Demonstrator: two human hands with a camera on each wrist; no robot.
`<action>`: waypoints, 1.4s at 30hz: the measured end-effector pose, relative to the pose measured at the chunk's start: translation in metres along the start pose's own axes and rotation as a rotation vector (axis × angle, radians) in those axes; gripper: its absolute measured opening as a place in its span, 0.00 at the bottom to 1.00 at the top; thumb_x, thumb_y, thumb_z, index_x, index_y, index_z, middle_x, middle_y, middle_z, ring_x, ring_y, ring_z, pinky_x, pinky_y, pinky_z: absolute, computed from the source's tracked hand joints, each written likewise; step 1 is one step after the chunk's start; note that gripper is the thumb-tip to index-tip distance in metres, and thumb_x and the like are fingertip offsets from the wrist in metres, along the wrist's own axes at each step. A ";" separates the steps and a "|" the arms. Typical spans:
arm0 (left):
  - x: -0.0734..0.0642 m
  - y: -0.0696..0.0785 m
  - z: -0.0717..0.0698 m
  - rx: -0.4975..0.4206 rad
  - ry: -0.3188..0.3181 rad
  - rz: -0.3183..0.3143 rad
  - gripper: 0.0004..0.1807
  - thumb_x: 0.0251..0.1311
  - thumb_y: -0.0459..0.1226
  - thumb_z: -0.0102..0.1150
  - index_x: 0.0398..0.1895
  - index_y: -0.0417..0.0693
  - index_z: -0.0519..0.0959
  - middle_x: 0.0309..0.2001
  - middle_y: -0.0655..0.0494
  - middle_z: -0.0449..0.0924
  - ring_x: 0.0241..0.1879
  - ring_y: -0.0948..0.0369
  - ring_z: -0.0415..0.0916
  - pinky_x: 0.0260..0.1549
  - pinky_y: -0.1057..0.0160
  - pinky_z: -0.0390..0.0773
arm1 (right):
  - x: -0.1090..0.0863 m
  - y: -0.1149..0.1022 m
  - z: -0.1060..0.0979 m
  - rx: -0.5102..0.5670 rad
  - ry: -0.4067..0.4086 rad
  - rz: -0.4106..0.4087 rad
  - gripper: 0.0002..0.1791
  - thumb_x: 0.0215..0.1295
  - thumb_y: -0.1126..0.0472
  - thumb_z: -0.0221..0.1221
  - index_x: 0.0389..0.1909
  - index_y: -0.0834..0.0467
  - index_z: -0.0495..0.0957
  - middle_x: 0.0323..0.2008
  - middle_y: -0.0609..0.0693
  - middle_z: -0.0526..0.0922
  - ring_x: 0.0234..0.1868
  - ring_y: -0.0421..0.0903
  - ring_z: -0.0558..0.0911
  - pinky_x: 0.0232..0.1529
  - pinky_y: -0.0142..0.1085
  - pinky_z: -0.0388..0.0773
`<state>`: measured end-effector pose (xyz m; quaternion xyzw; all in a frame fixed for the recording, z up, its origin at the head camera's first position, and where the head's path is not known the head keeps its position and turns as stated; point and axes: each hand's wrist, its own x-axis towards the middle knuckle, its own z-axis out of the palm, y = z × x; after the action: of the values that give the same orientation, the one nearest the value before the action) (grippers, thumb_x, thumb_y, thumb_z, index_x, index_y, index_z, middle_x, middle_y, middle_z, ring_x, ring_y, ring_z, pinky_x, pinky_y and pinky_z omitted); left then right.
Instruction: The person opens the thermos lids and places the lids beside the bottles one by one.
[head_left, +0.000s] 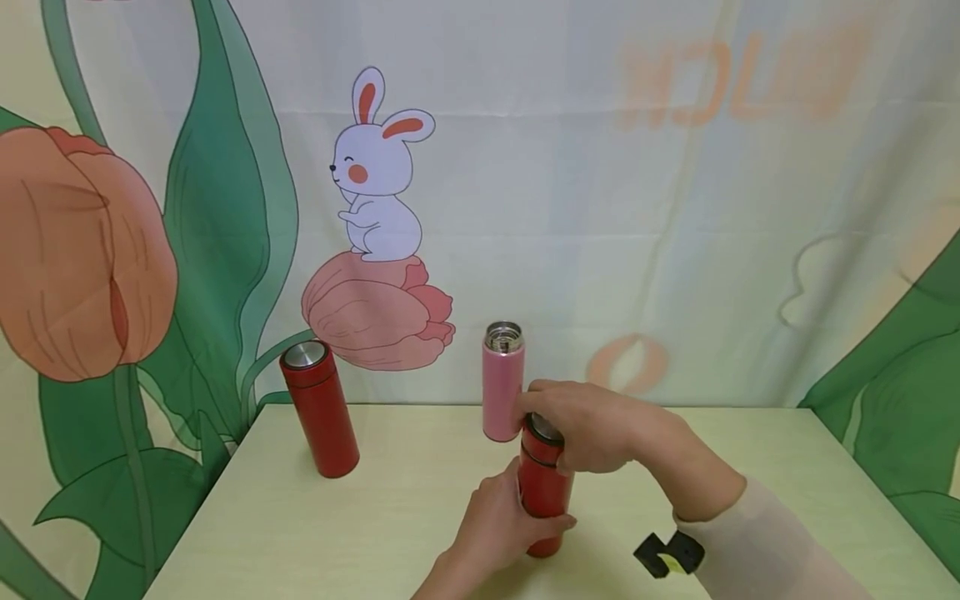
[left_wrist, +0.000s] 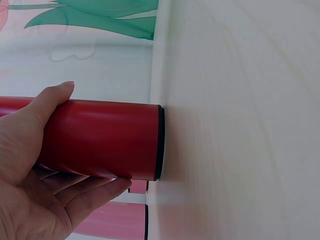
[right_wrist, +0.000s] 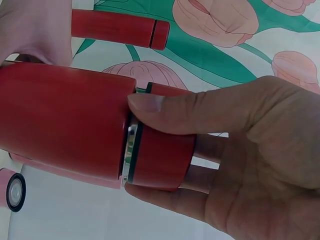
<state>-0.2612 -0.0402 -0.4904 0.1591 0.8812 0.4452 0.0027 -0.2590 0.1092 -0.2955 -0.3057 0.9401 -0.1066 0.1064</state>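
A red thermos bottle (head_left: 543,492) stands on the table between my two hands. My left hand (head_left: 495,517) is wrapped round its lower body, with the thumb and fingers on opposite sides in the left wrist view. From above, my right hand (head_left: 600,425) grips the thermos's red lid (right_wrist: 162,157). A narrow gap with a strip of shiny metal neck (right_wrist: 129,150) shows between lid and body in the right wrist view. Right behind stands a pink thermos bottle (head_left: 501,392) with its metal mouth uncovered.
A second red thermos bottle (head_left: 322,412), lidded, stands at the table's left. A small pink cap (right_wrist: 15,191) with a dark ring shows at the left edge of the right wrist view. Behind the pale table (head_left: 420,467) hangs a printed curtain (head_left: 525,208) with a rabbit and tulips.
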 end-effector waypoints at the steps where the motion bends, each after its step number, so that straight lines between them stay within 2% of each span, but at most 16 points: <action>1: 0.000 0.000 0.000 -0.002 -0.002 -0.001 0.37 0.49 0.60 0.77 0.59 0.56 0.73 0.45 0.67 0.86 0.43 0.66 0.83 0.46 0.58 0.82 | 0.000 0.000 0.000 0.000 0.001 -0.006 0.33 0.52 0.76 0.68 0.54 0.43 0.79 0.46 0.39 0.78 0.50 0.42 0.79 0.51 0.41 0.81; 7: -0.001 0.000 0.000 -0.011 -0.002 -0.008 0.38 0.49 0.60 0.78 0.59 0.56 0.73 0.45 0.66 0.86 0.43 0.65 0.83 0.47 0.57 0.82 | 0.000 0.001 -0.001 0.017 -0.002 -0.021 0.33 0.53 0.76 0.67 0.55 0.43 0.78 0.47 0.38 0.78 0.50 0.42 0.80 0.52 0.41 0.81; 19: 0.001 0.002 -0.002 -0.056 -0.039 -0.049 0.39 0.50 0.58 0.78 0.61 0.55 0.72 0.50 0.63 0.86 0.48 0.62 0.83 0.52 0.51 0.83 | -0.005 0.001 -0.006 0.103 0.000 0.000 0.30 0.57 0.74 0.67 0.57 0.44 0.78 0.49 0.39 0.78 0.52 0.42 0.80 0.52 0.42 0.83; 24: 0.002 0.003 -0.002 -0.068 -0.045 -0.059 0.40 0.50 0.58 0.78 0.62 0.56 0.71 0.50 0.63 0.86 0.48 0.62 0.83 0.53 0.50 0.83 | -0.008 0.003 -0.008 0.124 0.014 -0.025 0.29 0.58 0.73 0.67 0.58 0.46 0.78 0.50 0.40 0.78 0.52 0.42 0.80 0.53 0.42 0.83; 29: 0.002 0.002 -0.001 -0.070 -0.042 -0.054 0.39 0.49 0.58 0.79 0.62 0.58 0.72 0.49 0.64 0.86 0.48 0.62 0.83 0.52 0.51 0.83 | -0.014 0.006 -0.012 0.138 0.044 -0.058 0.27 0.60 0.68 0.70 0.59 0.46 0.77 0.51 0.41 0.78 0.52 0.42 0.80 0.53 0.41 0.83; 34: 0.002 0.002 -0.002 -0.066 -0.040 -0.038 0.39 0.49 0.57 0.79 0.62 0.58 0.72 0.50 0.63 0.86 0.48 0.62 0.83 0.53 0.50 0.83 | -0.018 0.010 -0.013 0.159 0.081 -0.055 0.31 0.62 0.61 0.72 0.66 0.47 0.74 0.53 0.42 0.77 0.53 0.42 0.80 0.53 0.40 0.82; 39: 0.003 0.001 -0.001 -0.053 -0.048 -0.029 0.40 0.50 0.57 0.79 0.63 0.59 0.71 0.51 0.64 0.86 0.49 0.62 0.83 0.52 0.51 0.84 | -0.023 0.018 -0.009 0.190 0.145 -0.065 0.35 0.63 0.54 0.73 0.69 0.50 0.72 0.54 0.41 0.79 0.55 0.41 0.79 0.55 0.39 0.81; 42: 0.003 0.001 -0.001 -0.053 -0.055 -0.039 0.40 0.50 0.57 0.79 0.64 0.60 0.70 0.51 0.65 0.85 0.50 0.62 0.82 0.52 0.51 0.84 | -0.027 0.024 -0.006 0.239 0.189 -0.067 0.36 0.62 0.50 0.73 0.69 0.51 0.72 0.54 0.42 0.80 0.53 0.41 0.81 0.52 0.37 0.82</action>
<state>-0.2637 -0.0394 -0.4888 0.1542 0.8716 0.4636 0.0398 -0.2527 0.1451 -0.2928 -0.3108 0.9157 -0.2498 0.0496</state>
